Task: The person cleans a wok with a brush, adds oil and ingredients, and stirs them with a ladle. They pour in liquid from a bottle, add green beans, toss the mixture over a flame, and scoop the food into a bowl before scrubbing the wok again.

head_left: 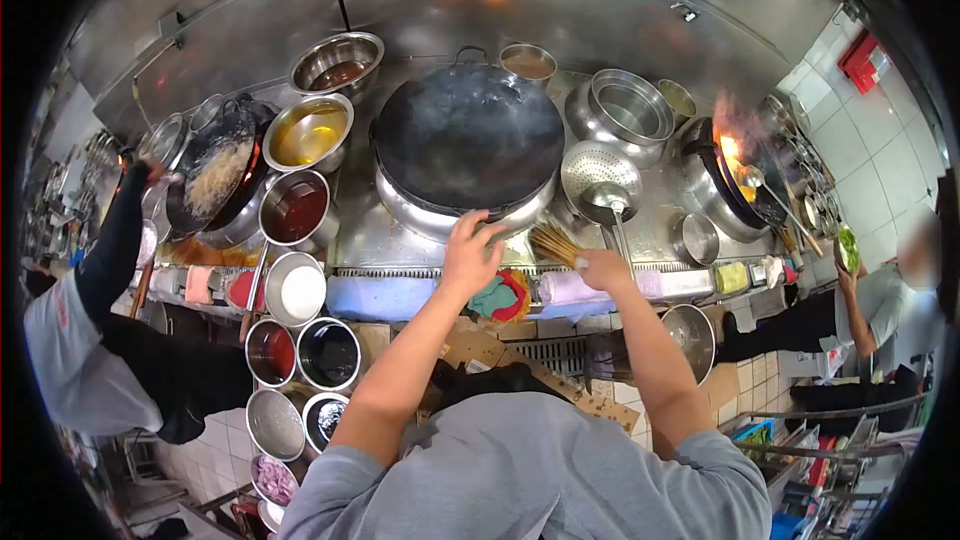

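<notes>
A large black wok (470, 135) sits on the round steel burner ring in front of me, with thin smoke over it. My left hand (471, 258) is at the wok's near rim, fingers apart and nothing in them. In my right hand (600, 268) is a bamboo brush (553, 244), its bristles pointing left, just right of the wok's near edge. A perforated strainer (600, 172) with a ladle (606, 200) resting in it lies to the right. Below my left hand is a bunched green and red cloth (502, 296).
Steel bowls with oil (308, 134) and red sauce (294, 208) stand left. A co-worker (90, 360) tends a wok of food (220, 175) there. On the right, flames rise from another wok (735, 165), and another person (880, 310) holds greens (848, 250).
</notes>
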Demonstrator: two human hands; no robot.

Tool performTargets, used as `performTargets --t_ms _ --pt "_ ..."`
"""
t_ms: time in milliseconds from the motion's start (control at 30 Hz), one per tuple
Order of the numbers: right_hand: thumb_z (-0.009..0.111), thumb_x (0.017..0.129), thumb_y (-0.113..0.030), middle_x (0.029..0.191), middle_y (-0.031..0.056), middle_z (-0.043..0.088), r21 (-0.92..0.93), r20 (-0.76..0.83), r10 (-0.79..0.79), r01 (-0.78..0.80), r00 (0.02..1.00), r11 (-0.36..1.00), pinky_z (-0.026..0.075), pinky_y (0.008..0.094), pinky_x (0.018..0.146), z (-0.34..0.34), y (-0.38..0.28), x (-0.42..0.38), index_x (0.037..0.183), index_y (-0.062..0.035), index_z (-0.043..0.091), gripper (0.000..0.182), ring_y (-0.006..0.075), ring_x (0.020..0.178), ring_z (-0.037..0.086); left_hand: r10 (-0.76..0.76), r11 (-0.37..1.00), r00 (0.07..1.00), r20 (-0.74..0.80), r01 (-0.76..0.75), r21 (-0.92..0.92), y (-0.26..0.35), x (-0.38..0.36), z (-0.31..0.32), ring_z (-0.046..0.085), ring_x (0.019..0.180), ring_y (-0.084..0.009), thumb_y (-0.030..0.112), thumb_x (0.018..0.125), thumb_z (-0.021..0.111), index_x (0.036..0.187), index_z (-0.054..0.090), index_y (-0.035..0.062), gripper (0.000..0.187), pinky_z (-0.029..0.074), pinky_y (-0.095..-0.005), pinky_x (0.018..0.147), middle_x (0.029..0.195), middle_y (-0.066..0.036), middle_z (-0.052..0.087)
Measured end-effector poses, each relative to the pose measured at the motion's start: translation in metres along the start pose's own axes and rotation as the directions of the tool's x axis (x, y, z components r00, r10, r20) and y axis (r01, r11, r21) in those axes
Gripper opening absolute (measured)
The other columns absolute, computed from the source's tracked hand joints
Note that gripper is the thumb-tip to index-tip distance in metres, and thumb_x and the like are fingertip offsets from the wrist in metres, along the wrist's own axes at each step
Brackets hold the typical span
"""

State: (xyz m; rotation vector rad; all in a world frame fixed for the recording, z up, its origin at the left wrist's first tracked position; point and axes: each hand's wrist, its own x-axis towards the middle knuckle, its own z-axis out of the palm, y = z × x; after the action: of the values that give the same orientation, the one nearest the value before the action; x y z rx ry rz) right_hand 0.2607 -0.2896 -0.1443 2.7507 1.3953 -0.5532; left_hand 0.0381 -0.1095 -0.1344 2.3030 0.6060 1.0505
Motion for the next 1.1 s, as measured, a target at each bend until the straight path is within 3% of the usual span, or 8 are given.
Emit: performTargets --t_ms 333,400,467,700,733,800,867,1100 --pt "0.058 0.084 -0.012 0.088 0.0219 0.062 0.155 -0.640 0.084 0.020 0.763 0.988 0.050 0.0429 0.078 0.099 0.129 -0.128 0.133 -0.0061 0.044 0.052 0.0369 0.085 0.061 -0.761 0.569 0.562 0.324 0.818 -0.083 0.010 -0.289 -0.044 0.065 0.085 -0.0170 0.025 0.091 0.056 0.103 0.066 0.0048 0.025 0.050 -0.0300 0.076 0.090 -0.010 0.068" --pt "0.055 0.088 -0.013 0.072 0.0133 0.059 0.882 0.241 0.303 -0.338 0.922 0.327 0.050 0.0383 0.052 0.105 0.140 -0.124 0.127 -0.0044 0.045 0.041 0.0242 0.058 0.060 -0.868 0.424 0.363 0.338 0.897 0.125 0.003 -0.362 -0.041 0.065 0.078 -0.0169 0.029 0.089 0.057 0.104 0.066 0.0072 0.028 0.050 -0.0303 0.072 0.088 -0.007 0.069" --pt "0.052 0.091 -0.016 0.061 0.0047 0.051 0.686 0.047 0.324 -0.266 0.945 0.677 0.039 0.0305 0.034 0.045 0.121 -0.111 0.111 -0.0035 0.047 0.024 0.0135 0.041 0.048 -0.884 0.351 0.193 0.427 0.876 0.332 -0.023 -0.452 -0.036 0.065 0.069 -0.0174 0.027 0.085 0.057 0.092 0.069 0.0077 0.024 0.051 -0.0310 0.067 0.081 -0.007 0.069" --pt "0.050 0.093 -0.016 0.063 0.0023 0.048 0.930 0.034 -0.030 -0.042 0.999 -0.364 0.037 0.0268 0.035 -0.086 0.031 -0.062 0.123 -0.0053 0.043 0.032 0.0112 0.043 0.045 -0.942 0.037 -0.035 0.333 0.978 0.206 0.018 -0.513 -0.059 0.063 0.062 -0.0156 0.029 0.082 0.055 0.081 0.068 0.0073 0.025 0.050 -0.0319 0.061 0.071 -0.007 0.066" --pt "0.050 0.093 -0.016 0.063 0.0023 0.048 0.931 0.033 -0.042 -0.046 0.999 -0.362 0.037 0.0268 0.035 -0.087 0.017 -0.051 0.123 -0.0053 0.043 0.032 0.0112 0.043 0.045 -0.945 0.031 -0.036 0.325 0.980 0.199 0.018 -0.508 -0.057 0.063 0.062 -0.0156 0.029 0.082 0.055 0.081 0.068 0.0073 0.025 0.050 -0.0319 0.061 0.071 -0.007 0.066" --pt "0.049 0.092 -0.012 0.065 0.0022 0.048 0.807 -0.267 0.123 0.152 0.956 0.571 0.037 0.0261 0.037 -0.083 -0.021 -0.022 0.128 -0.0059 0.040 0.038 0.0109 0.044 0.044 -0.936 -0.106 -0.104 0.337 0.994 0.013 0.010 -0.495 -0.053 0.063 0.064 -0.0151 0.026 0.082 0.056 0.084 0.068 0.0045 0.025 0.051 -0.0300 0.062 0.070 -0.008 0.065" --pt "0.049 0.091 -0.010 0.065 0.0023 0.048 0.891 -0.212 -0.022 0.203 0.977 0.407 0.037 0.0257 0.037 -0.098 -0.071 -0.018 0.126 -0.0052 0.041 0.036 0.0106 0.044 0.044 -0.936 0.167 0.075 0.344 0.955 0.246 -0.007 -0.476 -0.057 0.063 0.070 -0.0151 0.019 0.084 0.057 0.093 0.066 0.0026 0.021 0.051 -0.0276 0.065 0.078 -0.008 0.065" --pt "0.053 0.087 -0.007 0.064 0.0021 0.049 0.984 0.094 -0.522 0.001 0.848 0.179 0.037 0.0244 0.036 -0.125 -0.213 0.022 0.091 -0.0065 0.048 0.006 0.0084 0.045 0.045 -0.956 -0.033 0.072 0.283 0.936 -0.351 -0.021 -0.437 -0.056 0.060 0.074 -0.0147 0.015 0.087 0.056 0.104 0.062 0.0036 0.021 0.050 -0.0275 0.069 0.086 -0.006 0.064"
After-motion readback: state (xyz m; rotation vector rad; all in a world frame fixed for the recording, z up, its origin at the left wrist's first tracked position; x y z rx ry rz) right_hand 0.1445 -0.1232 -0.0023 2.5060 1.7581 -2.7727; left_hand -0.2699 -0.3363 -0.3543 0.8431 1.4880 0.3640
